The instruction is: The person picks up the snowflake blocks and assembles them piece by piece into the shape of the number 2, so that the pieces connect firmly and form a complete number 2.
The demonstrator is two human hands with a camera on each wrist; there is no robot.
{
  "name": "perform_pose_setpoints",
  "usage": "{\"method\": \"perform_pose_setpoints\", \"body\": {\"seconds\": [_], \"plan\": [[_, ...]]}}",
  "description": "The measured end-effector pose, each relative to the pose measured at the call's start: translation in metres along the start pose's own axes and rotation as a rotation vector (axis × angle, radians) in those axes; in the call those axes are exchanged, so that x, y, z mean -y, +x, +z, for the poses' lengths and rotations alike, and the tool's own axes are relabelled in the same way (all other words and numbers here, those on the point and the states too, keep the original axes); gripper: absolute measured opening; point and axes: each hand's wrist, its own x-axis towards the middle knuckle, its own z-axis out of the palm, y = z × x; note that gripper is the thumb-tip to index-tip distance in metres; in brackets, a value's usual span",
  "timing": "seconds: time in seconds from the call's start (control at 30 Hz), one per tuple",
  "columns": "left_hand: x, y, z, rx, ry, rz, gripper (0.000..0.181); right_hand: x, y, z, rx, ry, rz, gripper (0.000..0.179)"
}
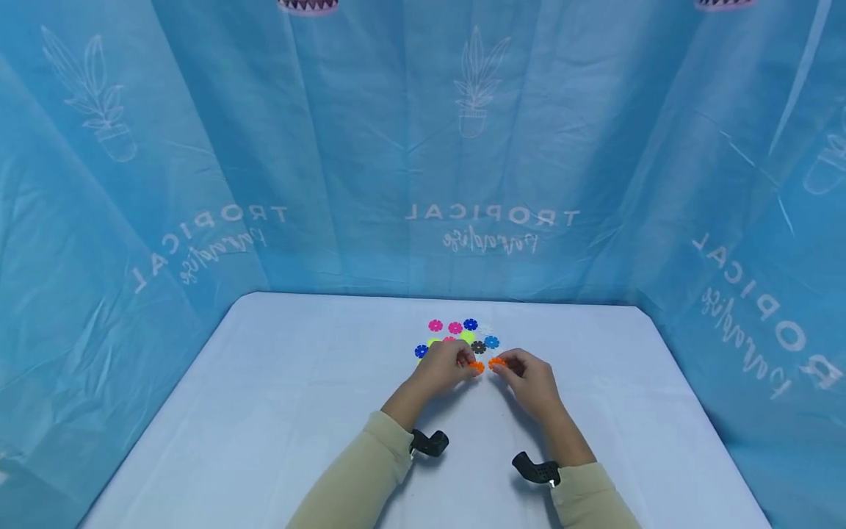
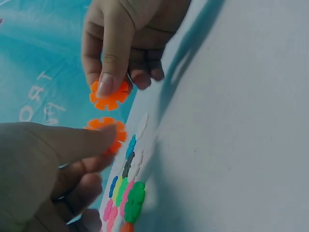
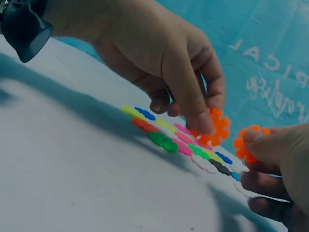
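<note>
Two orange notched plastic discs, flower-shaped with slots round the rim, are held above the white table, edge facing edge with a small gap between. My left hand [image 1: 439, 365] pinches one orange disc [image 3: 220, 128] between thumb and fingers. The other orange disc [image 2: 110, 102] is pinched the same way by my right hand [image 1: 534, 382]. Just beyond and below the hands lies a group of similar discs: a green disc [image 3: 163, 142], a black disc [image 1: 479, 347], a light blue disc [image 1: 492, 342], and several pink, yellow, white and dark blue ones. My left hand partly hides that group in the head view.
The white tabletop [image 1: 264, 411] spreads out on both sides of the arms. Blue printed curtains [image 1: 357, 147] enclose it at the back and sides. Each wrist carries a black camera mount [image 1: 537, 469] near the sleeve cuff.
</note>
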Motion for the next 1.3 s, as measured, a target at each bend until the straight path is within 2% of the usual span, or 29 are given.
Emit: {"method": "perform_pose_setpoints", "body": {"seconds": [0.1, 0.23, 0.4, 0.6, 1.0, 1.13, 1.3], "plan": [[0.003, -0.003, -0.002, -0.052, -0.082, -0.002, 0.016, 0.003, -0.001, 0.001, 0.001, 0.090, 0.036, 0.016], [0.009, -0.009, -0.003, -0.084, -0.117, 0.002, 0.016, 0.007, -0.002, 0.004, 0.013, 0.192, 0.111, 0.016], [0.017, -0.013, -0.002, -0.102, -0.130, 0.037, 0.015, 0.010, -0.003, 0.007, 0.020, 0.216, 0.178, 0.017], [0.021, -0.016, -0.001, -0.133, -0.180, 0.087, 0.012, 0.014, -0.002, 0.010, 0.045, 0.254, 0.210, 0.020], [0.024, -0.017, 0.003, -0.167, -0.192, 0.120, 0.012, 0.013, -0.001, 0.017, 0.060, 0.328, 0.249, 0.023], [0.025, -0.016, 0.007, -0.178, -0.158, 0.145, 0.012, 0.014, -0.002, 0.017, 0.064, 0.353, 0.269, 0.021], [0.025, -0.017, 0.010, -0.186, -0.105, 0.200, 0.014, 0.015, -0.003, 0.016, 0.068, 0.333, 0.270, 0.017]]}}
